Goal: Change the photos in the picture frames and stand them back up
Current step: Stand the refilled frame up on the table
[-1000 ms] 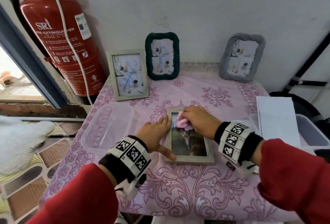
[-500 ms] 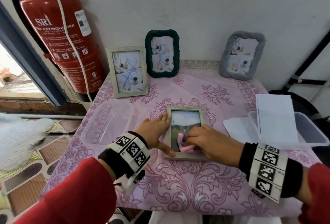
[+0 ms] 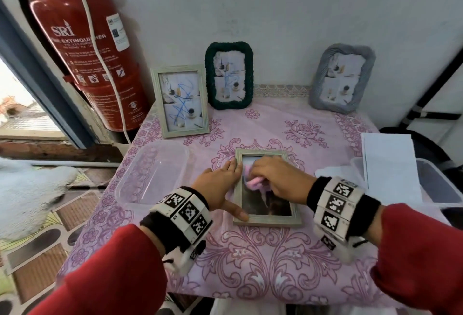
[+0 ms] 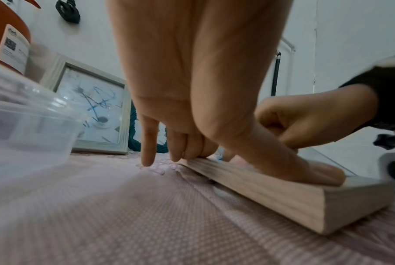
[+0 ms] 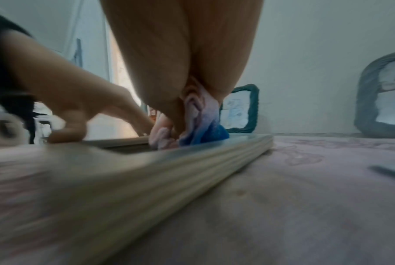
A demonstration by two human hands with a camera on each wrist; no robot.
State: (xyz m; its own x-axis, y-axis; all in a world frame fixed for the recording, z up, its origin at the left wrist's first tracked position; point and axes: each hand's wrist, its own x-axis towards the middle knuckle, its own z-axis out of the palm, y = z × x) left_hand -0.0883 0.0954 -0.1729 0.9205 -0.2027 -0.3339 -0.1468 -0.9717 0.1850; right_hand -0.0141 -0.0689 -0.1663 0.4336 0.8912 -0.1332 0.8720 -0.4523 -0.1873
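Blur hides much of the photo under glass where our right hand (image 3: 276, 179) clutches a pink cloth (image 3: 253, 182) on the wooden frame (image 3: 268, 220). It lies flat mid-table, long axis running from near edge to wall. Our left hand (image 3: 220, 185), fingers straight, presses its left rail. The clear tub (image 3: 152, 174) at the left edge holds nothing we can see.

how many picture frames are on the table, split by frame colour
Pale wood: 2, one standing, one lying flat under the hands
Dark green: 1
Grey: 1
Total: 4
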